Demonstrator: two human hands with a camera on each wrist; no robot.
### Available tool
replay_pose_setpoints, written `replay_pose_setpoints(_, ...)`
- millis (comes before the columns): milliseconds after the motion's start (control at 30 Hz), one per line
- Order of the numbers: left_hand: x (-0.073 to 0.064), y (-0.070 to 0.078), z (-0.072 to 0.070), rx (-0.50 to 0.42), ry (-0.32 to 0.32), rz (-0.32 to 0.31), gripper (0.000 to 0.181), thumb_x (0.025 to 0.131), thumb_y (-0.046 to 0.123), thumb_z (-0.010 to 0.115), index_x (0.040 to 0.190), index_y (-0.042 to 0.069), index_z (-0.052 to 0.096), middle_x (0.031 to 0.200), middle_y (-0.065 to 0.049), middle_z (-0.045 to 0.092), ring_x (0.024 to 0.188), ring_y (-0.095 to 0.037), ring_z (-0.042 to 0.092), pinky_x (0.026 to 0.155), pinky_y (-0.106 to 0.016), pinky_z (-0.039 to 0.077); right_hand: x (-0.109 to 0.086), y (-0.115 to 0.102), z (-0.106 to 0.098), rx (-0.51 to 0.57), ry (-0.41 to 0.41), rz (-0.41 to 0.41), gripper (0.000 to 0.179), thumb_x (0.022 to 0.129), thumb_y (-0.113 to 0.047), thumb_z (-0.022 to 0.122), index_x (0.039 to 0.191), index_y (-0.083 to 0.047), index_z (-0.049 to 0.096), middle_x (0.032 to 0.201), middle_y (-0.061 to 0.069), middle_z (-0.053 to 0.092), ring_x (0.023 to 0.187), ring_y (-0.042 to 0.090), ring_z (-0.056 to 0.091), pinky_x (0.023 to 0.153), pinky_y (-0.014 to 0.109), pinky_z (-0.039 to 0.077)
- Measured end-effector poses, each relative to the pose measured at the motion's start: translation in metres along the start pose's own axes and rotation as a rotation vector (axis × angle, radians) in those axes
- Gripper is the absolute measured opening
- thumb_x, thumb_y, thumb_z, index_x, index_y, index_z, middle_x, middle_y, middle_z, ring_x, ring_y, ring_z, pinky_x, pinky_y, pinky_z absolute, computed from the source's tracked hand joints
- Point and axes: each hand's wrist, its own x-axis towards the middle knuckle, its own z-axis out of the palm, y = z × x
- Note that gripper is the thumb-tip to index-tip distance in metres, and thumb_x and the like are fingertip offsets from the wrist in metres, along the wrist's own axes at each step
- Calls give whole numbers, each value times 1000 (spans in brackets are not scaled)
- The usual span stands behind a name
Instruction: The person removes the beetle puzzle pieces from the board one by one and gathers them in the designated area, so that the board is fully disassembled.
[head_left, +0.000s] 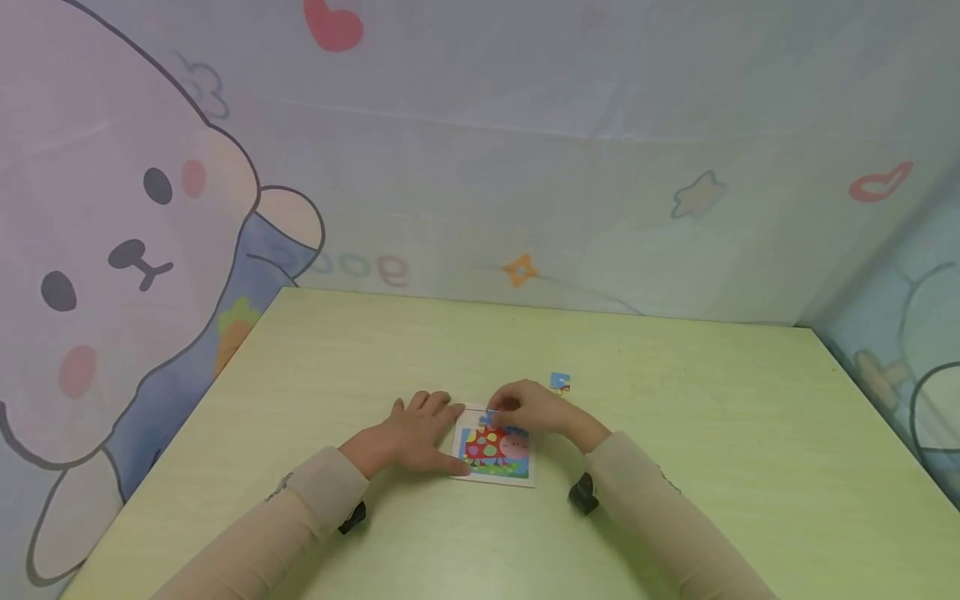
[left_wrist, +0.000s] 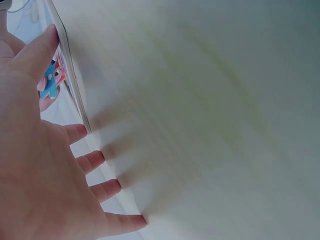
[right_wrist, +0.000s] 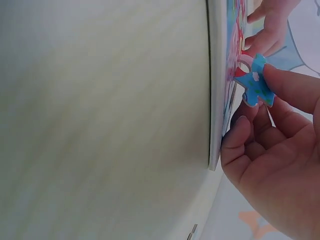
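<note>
A small framed jigsaw puzzle (head_left: 517, 482) lies on the table, with a red spotted, pink-faced bug picture in a pale border. My left hand (head_left: 416, 435) is spread at its left side, thumb on the lower left corner and index finger by the upper left corner. In the left wrist view the other fingertips rest on the tabletop. My right hand (head_left: 536, 408) pinches a blue puzzle piece (right_wrist: 258, 84) with a bit of red, tilted up over the upper part of the puzzle. Its curled lower fingers are right at the frame's edge.
Another loose puzzle piece (head_left: 560, 381), blue with some red and yellow, lies just beyond my right hand. The pale yellow-green table (head_left: 712, 417) reaches back to a printed cloth backdrop (head_left: 480, 167). Black wrist-worn devices (head_left: 582, 493) show under both sleeves.
</note>
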Motion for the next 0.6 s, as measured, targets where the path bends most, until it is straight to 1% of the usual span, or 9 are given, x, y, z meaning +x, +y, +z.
replay_pose_setpoints(167, 0, 0, 0, 4, 0, 1, 92, 81, 64, 64, 150, 13, 32, 152, -12, 27, 138, -37, 23, 105, -67, 21, -1, -1, 1, -30, -7, -24, 9, 92, -15, 64, 97, -8, 68, 88, -3, 65, 82, 12, 53, 79, 28, 45)
replay_pose_setpoints(333, 0, 0, 0, 2, 3, 3, 92, 80, 64, 64, 150, 13, 33, 152, -12, 27, 138, -37, 24, 105, -67, 21, -2, -4, 2, -61, 1, -61, 7, 92, -15, 64, 93, -8, 67, 82, -4, 64, 76, 11, 51, 73, 26, 44)
replay_pose_setpoints(600, -2, 1, -2, 7, -3, 3, 91, 81, 64, 64, 150, 13, 33, 152, -12, 27, 138, -37, 23, 105, -67, 21, -4, -9, 2, -92, 6, -62, 5, 93, -11, 61, 92, -7, 64, 81, -2, 63, 72, 9, 52, 69, 23, 44)
